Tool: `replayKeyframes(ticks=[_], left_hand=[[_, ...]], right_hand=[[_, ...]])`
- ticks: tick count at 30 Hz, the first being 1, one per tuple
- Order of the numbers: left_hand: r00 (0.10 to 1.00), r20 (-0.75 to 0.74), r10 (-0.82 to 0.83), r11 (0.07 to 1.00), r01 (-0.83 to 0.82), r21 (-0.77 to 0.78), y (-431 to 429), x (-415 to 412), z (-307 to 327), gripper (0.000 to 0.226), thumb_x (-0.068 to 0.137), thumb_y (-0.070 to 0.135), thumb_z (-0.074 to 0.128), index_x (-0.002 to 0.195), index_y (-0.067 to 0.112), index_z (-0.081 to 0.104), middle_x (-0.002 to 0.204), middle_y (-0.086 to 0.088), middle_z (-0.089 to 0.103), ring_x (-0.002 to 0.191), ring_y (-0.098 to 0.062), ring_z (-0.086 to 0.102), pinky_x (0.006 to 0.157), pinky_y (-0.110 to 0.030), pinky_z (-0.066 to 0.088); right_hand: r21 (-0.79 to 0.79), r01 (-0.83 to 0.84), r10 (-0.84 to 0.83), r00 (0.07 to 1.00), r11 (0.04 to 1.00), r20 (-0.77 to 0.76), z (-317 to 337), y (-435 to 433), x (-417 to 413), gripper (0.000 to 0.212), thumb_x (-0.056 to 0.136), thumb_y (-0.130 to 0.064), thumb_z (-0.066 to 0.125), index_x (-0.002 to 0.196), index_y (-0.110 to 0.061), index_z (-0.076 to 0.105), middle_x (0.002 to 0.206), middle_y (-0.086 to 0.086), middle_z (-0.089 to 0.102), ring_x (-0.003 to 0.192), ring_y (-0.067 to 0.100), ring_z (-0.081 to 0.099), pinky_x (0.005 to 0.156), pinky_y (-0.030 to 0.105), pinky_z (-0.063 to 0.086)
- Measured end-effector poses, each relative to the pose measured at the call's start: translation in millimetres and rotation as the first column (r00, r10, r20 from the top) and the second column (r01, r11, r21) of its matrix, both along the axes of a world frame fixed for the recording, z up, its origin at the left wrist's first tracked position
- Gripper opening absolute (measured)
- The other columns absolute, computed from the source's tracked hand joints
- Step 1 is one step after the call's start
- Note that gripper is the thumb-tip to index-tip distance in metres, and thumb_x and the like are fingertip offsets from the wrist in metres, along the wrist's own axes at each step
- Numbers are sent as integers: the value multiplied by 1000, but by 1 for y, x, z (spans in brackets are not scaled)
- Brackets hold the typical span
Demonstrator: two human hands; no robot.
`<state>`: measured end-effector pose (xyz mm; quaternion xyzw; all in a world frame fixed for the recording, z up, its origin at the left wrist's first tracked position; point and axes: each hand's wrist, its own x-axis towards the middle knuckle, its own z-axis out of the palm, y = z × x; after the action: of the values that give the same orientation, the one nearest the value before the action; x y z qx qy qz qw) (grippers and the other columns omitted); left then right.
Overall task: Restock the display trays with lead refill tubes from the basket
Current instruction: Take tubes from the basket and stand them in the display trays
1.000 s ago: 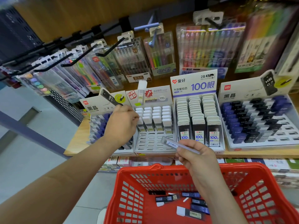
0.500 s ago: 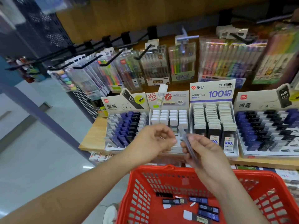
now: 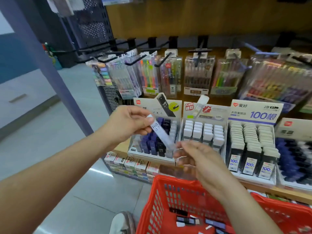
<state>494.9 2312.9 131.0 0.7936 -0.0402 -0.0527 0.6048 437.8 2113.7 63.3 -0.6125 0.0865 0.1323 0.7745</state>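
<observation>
My left hand (image 3: 128,122) pinches the top end of a clear lead refill tube (image 3: 160,132) marked HB 0.7, held slanting in front of the leftmost display tray (image 3: 152,157) of dark blue and black tubes. My right hand (image 3: 199,159) is blurred just below the tube's lower end, fingers loosely spread and holding nothing I can make out. The red basket (image 3: 158,191) sits low at the right, with several dark and clear tubes (image 3: 187,220) lying on its bottom.
Three more display trays stand to the right: white-capped tubes (image 3: 202,132), black "100" tubes (image 3: 253,144) and a dark blue one (image 3: 293,157). Pen packs (image 3: 197,76) hang on hooks above. Small boxes (image 3: 131,162) line the shelf below. A shoe (image 3: 121,223) shows on the floor.
The tube has passed from my right hand to my left, which lifted it up and left in front of the leftmost tray. The view has swung left, bringing more floor into sight.
</observation>
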Motion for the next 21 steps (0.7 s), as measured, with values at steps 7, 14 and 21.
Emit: replayKeyframes(ticks=[7,14,21], left_hand=[[876,339,343,882,-425,205,85,61,-16,12,85,8,70,82,20,70,64,2,68,58,-11,63,71,-33,59],[932,342,123,818,-290,497,73,87,-77,9,83,13,72,91,10,75,78,-1,69,78,-19,64,81,-30,52],[948,317,23,782,-215,585,69,92,-102,14,84,21,71,96,16,76,91,0,72,88,-15,62,85,-24,47]], right_hand=[[-665,46,171,951,746,257,-17,10,29,30,97,-17,56,118,-39,56,113,-7,56,82,-2,57,69,14,44],[-895,21,397,891,446,218,-37,26,45,53,101,-26,49,150,-35,31,144,-5,41,118,9,44,93,14,27],[-865,80,323,907,496,269,-50,26,49,45,99,-26,53,144,-28,47,144,-8,48,130,10,46,112,30,36]])
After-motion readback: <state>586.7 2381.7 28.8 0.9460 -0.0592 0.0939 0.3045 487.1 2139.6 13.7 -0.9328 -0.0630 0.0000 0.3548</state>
